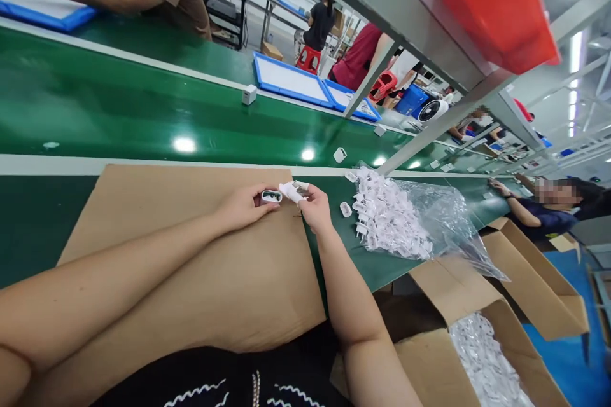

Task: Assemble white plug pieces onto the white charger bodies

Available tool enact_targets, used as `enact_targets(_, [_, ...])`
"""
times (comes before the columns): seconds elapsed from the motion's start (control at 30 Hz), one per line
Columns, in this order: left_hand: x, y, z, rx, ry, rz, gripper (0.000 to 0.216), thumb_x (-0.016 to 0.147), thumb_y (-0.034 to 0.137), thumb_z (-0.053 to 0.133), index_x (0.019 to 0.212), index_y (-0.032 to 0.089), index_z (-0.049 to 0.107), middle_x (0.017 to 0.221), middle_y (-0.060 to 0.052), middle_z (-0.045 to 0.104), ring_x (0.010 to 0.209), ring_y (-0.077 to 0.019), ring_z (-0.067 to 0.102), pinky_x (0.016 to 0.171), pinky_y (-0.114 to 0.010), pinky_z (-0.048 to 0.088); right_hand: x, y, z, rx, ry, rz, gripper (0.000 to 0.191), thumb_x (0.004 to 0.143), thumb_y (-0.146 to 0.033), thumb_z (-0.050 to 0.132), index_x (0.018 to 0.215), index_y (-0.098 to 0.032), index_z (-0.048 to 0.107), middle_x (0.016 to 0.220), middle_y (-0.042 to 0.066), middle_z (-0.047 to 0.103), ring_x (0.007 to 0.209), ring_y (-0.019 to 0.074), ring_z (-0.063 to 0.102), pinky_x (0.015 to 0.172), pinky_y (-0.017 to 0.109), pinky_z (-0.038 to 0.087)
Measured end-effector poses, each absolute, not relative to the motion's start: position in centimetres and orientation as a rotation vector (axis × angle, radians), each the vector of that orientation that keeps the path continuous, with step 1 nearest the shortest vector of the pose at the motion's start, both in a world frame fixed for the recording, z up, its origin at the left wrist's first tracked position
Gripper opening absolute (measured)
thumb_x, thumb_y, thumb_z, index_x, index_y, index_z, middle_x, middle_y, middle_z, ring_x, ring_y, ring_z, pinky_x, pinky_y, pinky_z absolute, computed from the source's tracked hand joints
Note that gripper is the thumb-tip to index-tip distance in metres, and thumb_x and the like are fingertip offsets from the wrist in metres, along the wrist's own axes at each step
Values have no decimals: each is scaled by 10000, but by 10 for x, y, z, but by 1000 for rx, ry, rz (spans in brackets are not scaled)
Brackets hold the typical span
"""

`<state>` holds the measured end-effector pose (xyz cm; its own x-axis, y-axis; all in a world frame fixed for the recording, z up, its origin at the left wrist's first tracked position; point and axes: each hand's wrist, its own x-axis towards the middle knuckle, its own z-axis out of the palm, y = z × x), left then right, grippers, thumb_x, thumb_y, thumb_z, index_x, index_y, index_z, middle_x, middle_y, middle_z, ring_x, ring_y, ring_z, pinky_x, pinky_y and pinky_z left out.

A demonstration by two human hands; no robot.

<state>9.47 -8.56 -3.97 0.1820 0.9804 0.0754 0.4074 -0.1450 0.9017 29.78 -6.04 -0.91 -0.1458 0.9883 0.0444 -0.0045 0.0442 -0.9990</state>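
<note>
My left hand (247, 208) is closed around a white charger housing (271, 197), its open end facing me and a green circuit board showing inside. Just to the right, my right hand (316, 208) pinches a small white plug cap (289, 191) with metal pins. The cap is close to the housing's open end; whether they touch I cannot tell. Both hands are above a cardboard sheet (191, 292) on the green bench. Right of my right hand, a clear plastic bag (443, 210) spills a heap of white plug caps (389, 216), and one loose cap (345, 209) lies nearer.
A green conveyor belt (119, 102) runs beyond the sheet, carrying a few white chargers (340, 154). Another white charger (249, 95) stands on its far edge. Blue-rimmed trays (291, 79) lie farther back. A metal post (420, 133) rises beyond the bag. An open carton (429, 356) is at lower right. Co-workers sit around.
</note>
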Motion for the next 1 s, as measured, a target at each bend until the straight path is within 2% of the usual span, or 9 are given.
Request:
enact_targets(0.13, [94, -87, -37, 1685, 1375, 908, 501, 815, 526, 713, 1229, 244, 697, 934, -32, 733, 769, -202, 646, 686, -295, 495, 301, -59, -13, -1117, -1433, 1179, 337, 743, -357, 730, 1033, -191, 682, 950, 56, 742, 850, 194, 698, 884, 358, 555])
enact_targets(0.23, [94, -87, -38, 1675, 1366, 934, 472, 805, 513, 729, 1196, 249, 707, 922, -19, 724, 751, -188, 625, 680, -285, 479, 308, -55, -17, -1160, -1471, 1088, 321, 779, -335, 674, 1068, -197, 649, 953, 56, 736, 804, 183, 699, 855, 352, 558])
enact_targets(0.43, [94, -87, -38, 1660, 1373, 926, 492, 793, 539, 733, 1179, 234, 711, 843, -13, 696, 711, -179, 592, 651, -280, 449, 311, -58, -13, -1268, -1535, 961, 302, 743, -339, 742, 991, -191, 655, 968, 65, 728, 863, 197, 687, 835, 333, 549])
enact_targets(0.5, [94, -87, -37, 1665, 1380, 918, 483, 792, 538, 733, 1168, 235, 717, 807, -10, 680, 695, -178, 579, 629, -276, 430, 310, -62, -10, -1271, -1656, 823, 225, 772, -348, 729, 933, -198, 684, 973, 59, 712, 860, 189, 662, 810, 315, 540])
enact_targets(0.57, [94, -87, -38, 1663, 1375, 926, 471, 798, 533, 729, 1164, 237, 720, 789, -9, 666, 685, -174, 567, 614, -271, 415, 309, -65, -9, -1233, -1778, 716, 186, 821, -324, 677, 958, -205, 713, 1023, 62, 696, 896, 182, 644, 821, 304, 528])
enact_targets(0.7, [93, -86, -38, 1690, 1379, 919, 490, 801, 543, 727, 1177, 229, 721, 729, -4, 621, 653, -168, 534, 583, -264, 383, 309, -61, -17, -1284, -1831, 882, 370, 811, -285, 691, 1171, -202, 694, 1080, 62, 716, 884, 172, 657, 811, 295, 530])
enact_targets(0.8, [92, -86, -36, 1695, 1383, 901, 495, 797, 539, 730, 1181, 227, 722, 714, -1, 601, 650, -168, 534, 577, -260, 381, 307, -59, -24, -1322, -1766, 963, 304, 794, -276, 709, 1086, -194, 727, 1031, 53, 740, 854, 181, 664, 792, 304, 537])
enact_targets(1.0, [92, -85, -35, 1700, 1355, 917, 544, 793, 521, 737, 1251, 231, 696, 677, 6, 567, 620, -166, 515, 564, -261, 368, 294, -73, -12, -1102, -1915, 398, 318, 885, -172, 542, 1132, -238, 731, 1018, 52, 721, 968, 223, 610, 903, 372, 511])
